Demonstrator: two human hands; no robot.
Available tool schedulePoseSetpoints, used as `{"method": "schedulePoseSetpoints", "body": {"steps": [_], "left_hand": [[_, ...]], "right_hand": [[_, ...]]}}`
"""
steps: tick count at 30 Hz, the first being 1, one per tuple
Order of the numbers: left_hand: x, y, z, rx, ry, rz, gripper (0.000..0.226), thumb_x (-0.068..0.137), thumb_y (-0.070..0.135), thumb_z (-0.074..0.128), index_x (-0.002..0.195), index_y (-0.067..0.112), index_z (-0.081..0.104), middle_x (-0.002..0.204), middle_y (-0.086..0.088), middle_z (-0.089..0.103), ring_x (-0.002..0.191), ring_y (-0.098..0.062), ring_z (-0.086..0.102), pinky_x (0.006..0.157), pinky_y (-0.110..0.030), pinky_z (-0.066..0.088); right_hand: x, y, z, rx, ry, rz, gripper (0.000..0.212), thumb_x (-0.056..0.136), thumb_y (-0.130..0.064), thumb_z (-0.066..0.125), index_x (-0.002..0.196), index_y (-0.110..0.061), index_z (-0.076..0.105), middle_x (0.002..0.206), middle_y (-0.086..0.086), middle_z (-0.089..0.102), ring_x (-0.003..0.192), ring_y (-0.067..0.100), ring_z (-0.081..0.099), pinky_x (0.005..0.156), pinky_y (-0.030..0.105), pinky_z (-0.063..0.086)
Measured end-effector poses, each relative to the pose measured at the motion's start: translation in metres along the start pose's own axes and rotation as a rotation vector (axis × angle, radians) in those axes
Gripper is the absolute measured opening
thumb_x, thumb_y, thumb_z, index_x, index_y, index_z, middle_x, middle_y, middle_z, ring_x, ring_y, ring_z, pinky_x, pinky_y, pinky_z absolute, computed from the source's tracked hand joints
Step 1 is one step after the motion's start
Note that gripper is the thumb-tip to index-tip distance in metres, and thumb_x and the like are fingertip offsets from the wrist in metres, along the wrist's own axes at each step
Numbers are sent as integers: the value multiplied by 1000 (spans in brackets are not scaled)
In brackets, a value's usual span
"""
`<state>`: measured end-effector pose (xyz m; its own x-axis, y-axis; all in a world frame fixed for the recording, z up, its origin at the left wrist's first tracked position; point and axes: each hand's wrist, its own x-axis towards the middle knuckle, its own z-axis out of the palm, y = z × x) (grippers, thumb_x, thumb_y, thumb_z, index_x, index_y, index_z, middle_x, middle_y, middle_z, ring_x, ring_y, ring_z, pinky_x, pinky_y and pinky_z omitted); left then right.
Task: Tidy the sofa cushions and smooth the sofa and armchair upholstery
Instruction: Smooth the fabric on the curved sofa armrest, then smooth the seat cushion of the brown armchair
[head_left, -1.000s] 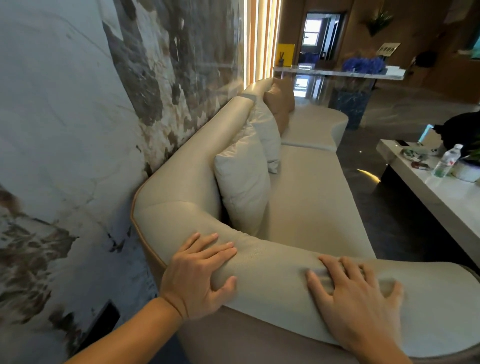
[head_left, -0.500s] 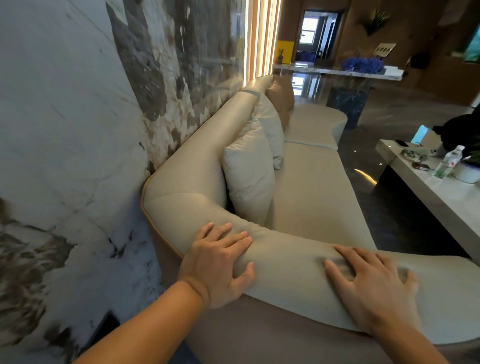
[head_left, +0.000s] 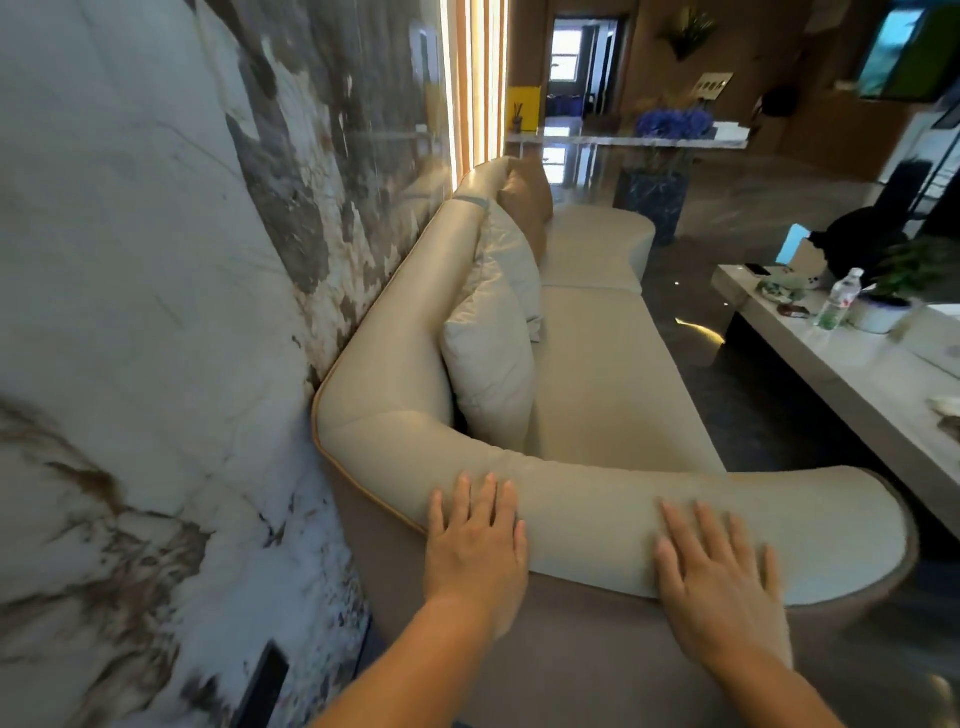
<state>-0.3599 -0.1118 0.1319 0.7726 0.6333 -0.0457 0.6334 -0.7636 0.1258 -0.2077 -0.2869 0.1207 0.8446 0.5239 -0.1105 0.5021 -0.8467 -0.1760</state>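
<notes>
A long cream leather sofa (head_left: 602, 374) runs away from me along the marble wall. Its near armrest (head_left: 587, 509) curves across the bottom of the view. My left hand (head_left: 475, 545) lies flat on the armrest's outer edge, fingers together and extended. My right hand (head_left: 719, 587) lies flat on the armrest further right, fingers slightly spread. Neither hand holds anything. Two cream cushions (head_left: 493, 364) lean upright against the backrest, and a tan cushion (head_left: 527, 200) stands beyond them at the far end.
The marble wall (head_left: 156, 312) is tight against the sofa's back on the left. A white low table (head_left: 852, 364) with a water bottle (head_left: 839, 299), a potted plant and small items stands to the right. Dark glossy floor (head_left: 685, 332) lies between sofa and table.
Both hands have slid back toward me along the armrest and flattened out; the left thumb no longer wraps the cushion edge. The camera view has shifted left and back.
</notes>
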Motion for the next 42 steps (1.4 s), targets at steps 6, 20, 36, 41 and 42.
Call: {"method": "schedulePoseSetpoints", "body": {"steps": [6,20,36,41,42], "left_hand": [[-71,37,-129,235,-503,68,36,100,35,43,120,10,60,126,-11,58,111,-33,57,83,-40,46],[-414,210,-410,201,-526,131,29,94,20,51,109,0,66,99,-12,70,79,-29,72,74,-37,59],[-600,502,-311,73,-72,801,28,96,43,42,95,22,60,91,-2,62,79,-26,59,64,-36,47],[-674,561,-240,110,-188,951,27,94,44,44,102,21,57,105,-4,61,92,-29,61,67,-37,47],[-685,571,-228,127,-195,963,29,94,43,46,107,19,55,109,-5,59,95,-29,60,66,-37,45]], "right_hand": [[-51,8,-101,-63,-511,-47,49,95,-43,49,138,-19,56,147,10,52,132,28,50,104,31,41],[-443,65,-479,-133,-593,-158,35,100,-27,41,122,-6,59,118,17,70,105,34,70,71,37,55],[-719,395,-440,-36,221,338,27,89,-28,49,112,-16,57,117,11,62,112,36,58,72,39,39],[-793,479,-392,6,78,574,29,89,-26,48,114,-14,54,117,12,60,111,37,56,73,39,41],[-802,495,-383,25,58,600,30,89,-26,48,115,-14,53,118,13,59,111,37,55,74,39,42]]}}
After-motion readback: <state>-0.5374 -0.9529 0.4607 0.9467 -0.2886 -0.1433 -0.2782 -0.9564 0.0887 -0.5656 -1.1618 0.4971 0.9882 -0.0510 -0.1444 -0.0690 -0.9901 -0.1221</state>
